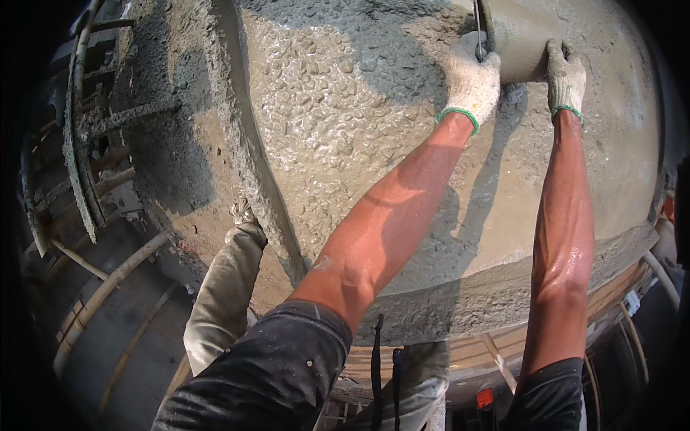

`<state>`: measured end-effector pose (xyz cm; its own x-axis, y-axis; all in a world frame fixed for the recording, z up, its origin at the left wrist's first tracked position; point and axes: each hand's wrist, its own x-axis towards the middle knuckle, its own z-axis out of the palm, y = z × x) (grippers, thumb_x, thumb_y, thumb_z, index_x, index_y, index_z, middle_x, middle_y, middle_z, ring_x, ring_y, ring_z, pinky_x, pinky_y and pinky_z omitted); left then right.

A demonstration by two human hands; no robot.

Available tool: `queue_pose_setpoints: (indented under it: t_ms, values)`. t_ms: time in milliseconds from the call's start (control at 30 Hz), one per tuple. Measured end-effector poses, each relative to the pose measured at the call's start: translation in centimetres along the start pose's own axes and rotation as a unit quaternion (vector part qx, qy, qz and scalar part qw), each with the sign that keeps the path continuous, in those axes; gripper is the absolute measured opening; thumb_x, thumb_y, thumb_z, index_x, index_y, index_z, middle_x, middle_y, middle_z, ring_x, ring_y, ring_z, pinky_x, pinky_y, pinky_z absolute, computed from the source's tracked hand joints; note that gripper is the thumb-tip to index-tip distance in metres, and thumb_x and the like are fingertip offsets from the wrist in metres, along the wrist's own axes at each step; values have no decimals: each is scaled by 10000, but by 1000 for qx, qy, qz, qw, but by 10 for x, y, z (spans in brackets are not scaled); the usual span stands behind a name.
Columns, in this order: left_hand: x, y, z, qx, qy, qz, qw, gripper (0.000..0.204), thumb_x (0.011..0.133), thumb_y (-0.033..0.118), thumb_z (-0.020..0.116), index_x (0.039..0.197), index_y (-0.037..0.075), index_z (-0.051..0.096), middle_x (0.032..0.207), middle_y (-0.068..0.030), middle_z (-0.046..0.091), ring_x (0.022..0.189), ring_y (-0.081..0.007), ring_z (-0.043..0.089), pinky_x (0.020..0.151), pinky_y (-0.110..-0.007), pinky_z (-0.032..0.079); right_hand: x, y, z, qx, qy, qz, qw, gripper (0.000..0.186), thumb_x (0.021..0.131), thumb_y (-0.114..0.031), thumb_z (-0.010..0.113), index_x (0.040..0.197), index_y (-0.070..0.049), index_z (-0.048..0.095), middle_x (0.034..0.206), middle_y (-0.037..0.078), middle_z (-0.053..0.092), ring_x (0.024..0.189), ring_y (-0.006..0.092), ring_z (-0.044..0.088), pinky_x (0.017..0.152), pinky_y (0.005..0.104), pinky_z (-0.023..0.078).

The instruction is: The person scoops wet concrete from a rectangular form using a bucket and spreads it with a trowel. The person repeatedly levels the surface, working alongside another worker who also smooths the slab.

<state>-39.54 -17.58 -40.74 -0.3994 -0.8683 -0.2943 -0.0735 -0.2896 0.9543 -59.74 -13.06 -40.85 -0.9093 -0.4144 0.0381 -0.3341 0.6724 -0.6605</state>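
While sunlight is falling across the wet concrete [345, 129], a cement-coated bucket [519, 50] is lying sideways in the upper right, its open rim facing left; whether it is touching the concrete beneath, one cannot tell.

Left hand [471, 82]: wearing a white knit glove with green cuff edging; its fingers are clasping the bucket at the rim end, beside a thin wire handle [479, 25].

Right hand [567, 79]: wearing a matching glove, more heavily smeared with grey; its fingers are gripping the bucket's opposite end, their tips partly hidden.

Forearms: bare, emerging from dark short sleeves [273, 366].

Concrete: showing coarse, pebbly texture at centre, lying smoother toward the right. A cement-crusted ridge [251, 151] is bordering it on the left.

Lower left: a khaki trouser leg [226, 287] is standing beside the ridge, its foot caked in grey. Bamboo poles [111, 294] are crossing beyond.

Lower edge: black straps [376, 359] are hanging; a small orange object [485, 398], kind unclear, is showing nearby.
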Motion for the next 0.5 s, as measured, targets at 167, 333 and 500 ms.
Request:
queue_pose_setpoints:
  t_ms: [167,333,500]
  values:
    - [31,-42,-112,-483,64,-235,841,387,1110,397,615,905,81,527,708,-32,457,711,-219,472,1056,-514,491,-4,-86,121,-214,-60,-205,953,559,1018,-439,558,1390,-33,653,1249,327,713,1182,446,704,1053,525,530]
    - [-58,-117,-179,-431,77,-176,882,348,1125,381,582,904,113,559,764,-21,509,785,-223,504,967,-450,494,-102,-139,148,-149,-55,-385,909,429,966,-327,641,1274,-33,692,1288,296,659,1237,461,602,1092,508,469]
    - [-143,-113,-194,-696,103,-162,692,241,1106,309,597,1004,91,586,877,-39,548,847,-220,540,1015,-440,504,-200,-186,173,-55,-155,-425,890,287,954,-279,631,1038,-23,730,968,263,730,954,437,692,868,548,521]
